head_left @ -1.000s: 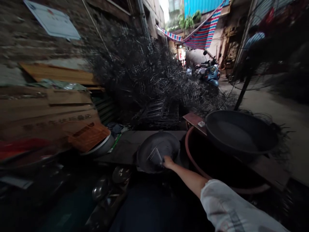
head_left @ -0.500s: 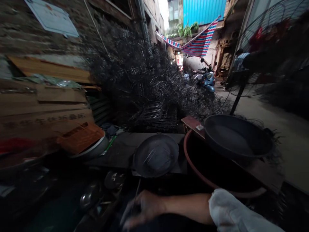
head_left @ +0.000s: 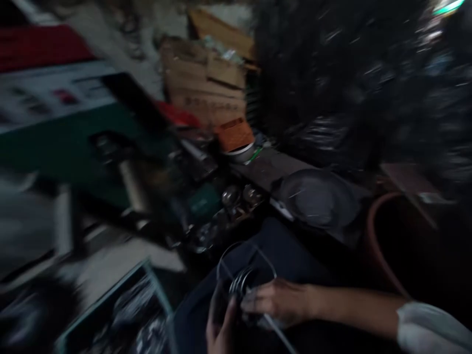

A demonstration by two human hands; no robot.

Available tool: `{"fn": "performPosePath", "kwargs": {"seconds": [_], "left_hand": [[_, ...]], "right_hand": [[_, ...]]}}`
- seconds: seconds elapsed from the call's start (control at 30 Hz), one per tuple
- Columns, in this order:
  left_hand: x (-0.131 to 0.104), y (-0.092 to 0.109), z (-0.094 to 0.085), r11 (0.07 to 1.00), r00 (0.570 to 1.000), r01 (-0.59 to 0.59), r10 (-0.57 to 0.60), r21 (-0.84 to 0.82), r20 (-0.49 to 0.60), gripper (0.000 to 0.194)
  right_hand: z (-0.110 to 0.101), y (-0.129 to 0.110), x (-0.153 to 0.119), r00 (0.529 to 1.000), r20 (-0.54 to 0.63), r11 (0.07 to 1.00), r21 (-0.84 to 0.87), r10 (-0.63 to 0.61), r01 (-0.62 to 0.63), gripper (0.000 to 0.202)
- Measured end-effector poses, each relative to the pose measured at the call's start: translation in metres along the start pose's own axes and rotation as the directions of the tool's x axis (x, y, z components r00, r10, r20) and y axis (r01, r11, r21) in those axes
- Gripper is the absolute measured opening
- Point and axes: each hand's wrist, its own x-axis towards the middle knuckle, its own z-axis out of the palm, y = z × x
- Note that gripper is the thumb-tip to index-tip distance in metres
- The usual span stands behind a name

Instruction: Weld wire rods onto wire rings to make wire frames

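Image heavily blurred. Dark table (head_left: 265, 169) runs diagonally, upper left to lower right. Round dark pan (head_left: 317, 197) lies flat at table's right end. White-rimmed bowl (head_left: 241, 151) stands at far left end, orange basket (head_left: 233, 133) resting on top of it. Green strip (head_left: 255, 154) lies just beside bowl. Two round metal caps (head_left: 241, 194) sit at table's near edge, side by side.

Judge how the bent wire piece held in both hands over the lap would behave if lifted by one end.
The wire piece looks thin, so probably light and springy rather than rigid. Its open loop may flex or sag. The right hand and left hand both grip it, hinting it is awkward single-handed.
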Motion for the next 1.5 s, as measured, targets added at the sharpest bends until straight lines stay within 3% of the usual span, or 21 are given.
{"fn": "performPosePath", "kwargs": {"seconds": [0.1, 0.2, 0.27, 0.37, 0.5, 0.77, 1.03, 1.5], "left_hand": [[-0.024, -0.002, -0.009, 0.932, 0.987, 0.132, -0.154, -0.337, -0.040, 0.057], [-0.023, -0.007, -0.013, 0.679, 0.980, 0.159, -0.196, -0.717, 0.031, 0.066], [-0.019, -0.013, -0.015, 0.546, 0.979, 0.165, -0.189, -0.821, 0.072, 0.067], [-0.016, -0.022, -0.015, 0.449, 0.980, 0.171, -0.170, -0.877, 0.105, 0.070], [-0.014, -0.028, -0.015, 0.426, 0.986, 0.155, -0.126, -0.891, 0.111, 0.073], [0.001, -0.028, -0.015, 0.382, 0.993, 0.119, -0.038, -0.916, 0.113, 0.067], [0.011, -0.026, -0.016, 0.295, 0.977, 0.211, -0.085, -0.932, 0.195, 0.074], [0.015, -0.017, -0.019, 0.264, 0.984, 0.173, -0.018, -0.949, 0.175, 0.069]], "right_hand": [[-0.005, -0.003, -0.009, 0.995, -0.020, 0.994, 0.032, -0.099, 0.100, 0.050], [0.008, 0.004, -0.005, 0.996, -0.013, 0.995, 0.035, -0.094, 0.094, 0.056], [0.021, 0.009, -0.002, 0.997, -0.008, 0.997, 0.033, -0.075, 0.075, 0.060], [0.035, 0.015, 0.001, 0.999, -0.005, 0.997, 0.045, -0.054, 0.055, 0.063], [0.038, 0.021, 0.004, 0.999, -0.003, 0.998, 0.043, -0.041, 0.041, 0.063], [0.022, 0.021, 0.015, 0.996, -0.018, 0.995, -0.037, -0.089, 0.088, 0.057], [0.014, 0.027, 0.017, 0.998, 0.051, 0.997, -0.057, -0.040, 0.043, 0.060], [0.001, 0.029, 0.027, 0.997, 0.021, 0.987, -0.140, -0.075, 0.077, 0.054]]}}
